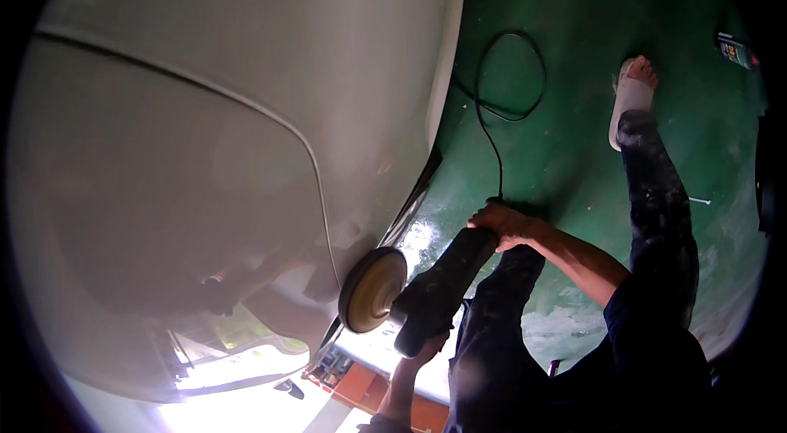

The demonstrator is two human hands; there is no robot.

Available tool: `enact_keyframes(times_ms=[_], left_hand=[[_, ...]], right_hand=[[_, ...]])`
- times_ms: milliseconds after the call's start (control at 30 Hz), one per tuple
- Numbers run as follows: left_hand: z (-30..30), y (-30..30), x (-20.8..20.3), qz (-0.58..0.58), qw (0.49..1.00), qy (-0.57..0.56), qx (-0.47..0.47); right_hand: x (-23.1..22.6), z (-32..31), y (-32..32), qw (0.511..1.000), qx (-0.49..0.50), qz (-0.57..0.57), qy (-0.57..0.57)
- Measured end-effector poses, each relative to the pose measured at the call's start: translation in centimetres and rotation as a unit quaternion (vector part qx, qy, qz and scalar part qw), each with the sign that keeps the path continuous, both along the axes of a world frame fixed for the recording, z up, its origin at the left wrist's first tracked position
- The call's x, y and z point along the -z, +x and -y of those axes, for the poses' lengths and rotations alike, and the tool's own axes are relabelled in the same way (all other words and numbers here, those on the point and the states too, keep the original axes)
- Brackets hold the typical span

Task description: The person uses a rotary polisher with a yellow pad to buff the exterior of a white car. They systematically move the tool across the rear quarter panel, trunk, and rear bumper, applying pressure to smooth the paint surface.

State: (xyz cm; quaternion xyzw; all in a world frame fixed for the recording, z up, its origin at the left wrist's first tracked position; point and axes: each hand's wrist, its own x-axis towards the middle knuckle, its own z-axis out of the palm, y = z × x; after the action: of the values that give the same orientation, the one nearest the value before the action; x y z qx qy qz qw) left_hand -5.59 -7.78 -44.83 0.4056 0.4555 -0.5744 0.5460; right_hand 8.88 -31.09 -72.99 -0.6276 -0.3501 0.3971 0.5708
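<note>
A dark corded polisher (451,273) is held in both my hands, tilted toward a glossy pale car body panel (221,154). Its round pad (373,289), dark-rimmed with a yellowish back, stands on edge at the panel's curved side; whether it touches the surface, I cannot tell. My right hand (504,224) is closed round the rear end of the polisher, where the cord leaves it. Lower down, my left hand (429,346) grips near the tool's head, its fingers partly hidden behind the dark body.
A black cord (541,76) loops over the green floor (574,15). My sandalled foot (635,97) stands at the right. Farther right lies a small dark device (736,51). Orange-red boxes (361,388) are at the bottom, beside bright glare. A thin seam (246,101) crosses the panel.
</note>
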Motion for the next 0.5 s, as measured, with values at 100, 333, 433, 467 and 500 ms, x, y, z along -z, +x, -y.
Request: enact_keyframes(times_ms=[100,333,433,467,500], left_hand=[[3.6,3.0,-1.0,0.095,0.974,0.177,0.107],[12.7,25.1,-4.0,0.251,0.907,0.254,0.225],[17.7,34.3,-6.4,0.299,0.898,0.229,0.227],[18.8,36.1,-7.3,0.326,0.894,0.223,0.213],[19.8,38.0,-7.9,0.353,0.889,0.215,0.198]], right_hand=[[-0.5,2.2,1.8,0.999,0.039,-0.024,0.007],[-2.5,9.3,14.5,0.970,0.177,-0.158,0.057],[-0.2,13.3,19.1,0.935,0.235,-0.251,0.080],[0.6,14.0,20.6,0.898,0.254,-0.343,0.110],[1.2,14.7,21.5,0.856,0.269,-0.422,0.132]])
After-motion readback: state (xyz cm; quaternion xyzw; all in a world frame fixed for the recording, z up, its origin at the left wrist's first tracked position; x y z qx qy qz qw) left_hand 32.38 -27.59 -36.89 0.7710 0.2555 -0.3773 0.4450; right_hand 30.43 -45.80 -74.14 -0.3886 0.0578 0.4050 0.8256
